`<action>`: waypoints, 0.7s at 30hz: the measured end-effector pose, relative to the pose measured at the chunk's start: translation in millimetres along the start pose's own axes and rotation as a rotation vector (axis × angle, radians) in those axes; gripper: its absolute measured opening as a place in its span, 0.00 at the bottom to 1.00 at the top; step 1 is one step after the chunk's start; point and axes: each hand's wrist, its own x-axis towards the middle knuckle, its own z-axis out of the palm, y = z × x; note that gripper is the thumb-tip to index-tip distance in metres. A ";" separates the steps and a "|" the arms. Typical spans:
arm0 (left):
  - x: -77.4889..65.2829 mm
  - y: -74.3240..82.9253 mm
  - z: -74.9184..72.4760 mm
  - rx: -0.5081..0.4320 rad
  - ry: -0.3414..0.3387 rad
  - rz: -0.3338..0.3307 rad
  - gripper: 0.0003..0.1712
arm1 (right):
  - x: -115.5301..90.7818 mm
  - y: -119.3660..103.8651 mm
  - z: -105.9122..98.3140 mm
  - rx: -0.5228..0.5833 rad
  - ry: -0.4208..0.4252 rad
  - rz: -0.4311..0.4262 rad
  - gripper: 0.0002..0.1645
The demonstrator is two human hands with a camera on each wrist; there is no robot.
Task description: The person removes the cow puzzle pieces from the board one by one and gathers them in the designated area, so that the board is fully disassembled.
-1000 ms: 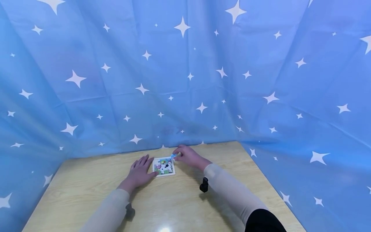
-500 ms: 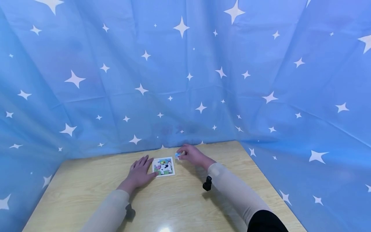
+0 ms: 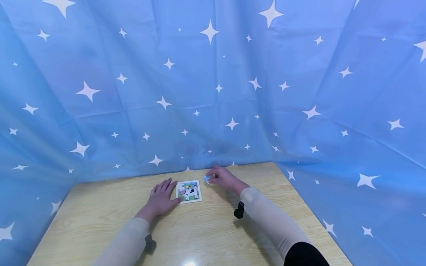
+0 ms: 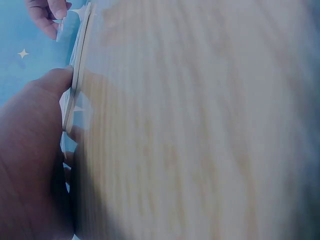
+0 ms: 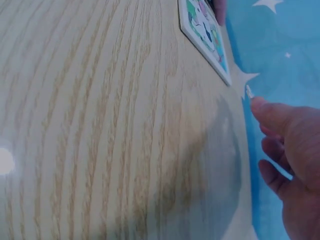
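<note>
A small square puzzle with a white frame (image 3: 188, 192) lies on the table, its picture showing a black-and-white cow. My left hand (image 3: 161, 199) is spread flat at its left side, the thumb touching the frame's lower left corner. Just right of the frame, my right hand (image 3: 227, 180) pinches a light-blue puzzle piece (image 3: 207, 179) between thumb and finger. In the right wrist view only a thin edge of the puzzle piece (image 5: 249, 92) shows at the fingertips, apart from the puzzle frame (image 5: 204, 30). The left wrist view sees the frame (image 4: 79, 55) edge-on beside my thumb.
The pale wood-grain table (image 3: 206, 232) ends at a blue curtain with white stars (image 3: 199, 92) close behind the puzzle and along both sides. A dark wrist-worn device (image 3: 239, 210) hangs under the right sleeve, and another (image 3: 150, 244) sits at the left sleeve.
My right hand has drawn the puzzle piece away from the frame's upper right corner, a little to the right. The left hand and the frame have stayed in place.
</note>
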 end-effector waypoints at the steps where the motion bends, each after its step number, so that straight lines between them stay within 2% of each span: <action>1: -0.4 2.7 -1.8 0.002 -0.007 -0.008 0.52 | -0.1 1.7 0.3 0.003 0.002 0.004 0.16; 4: 1.5 -0.3 1.5 0.012 0.004 0.003 0.53 | 0.4 6.6 2.3 0.007 -0.002 0.017 0.17; 9: 1.0 3.6 -3.3 0.033 -0.028 -0.027 0.52 | 5.5 13.9 5.9 -0.017 -0.015 0.037 0.17; 14: 2.2 -2.1 0.8 0.034 -0.012 -0.015 0.52 | 8.7 18.0 8.2 -0.026 -0.018 0.050 0.16; 21: 0.0 8.4 -7.6 0.050 -0.065 -0.057 0.51 | 8.0 15.4 11.0 -0.010 -0.038 0.065 0.16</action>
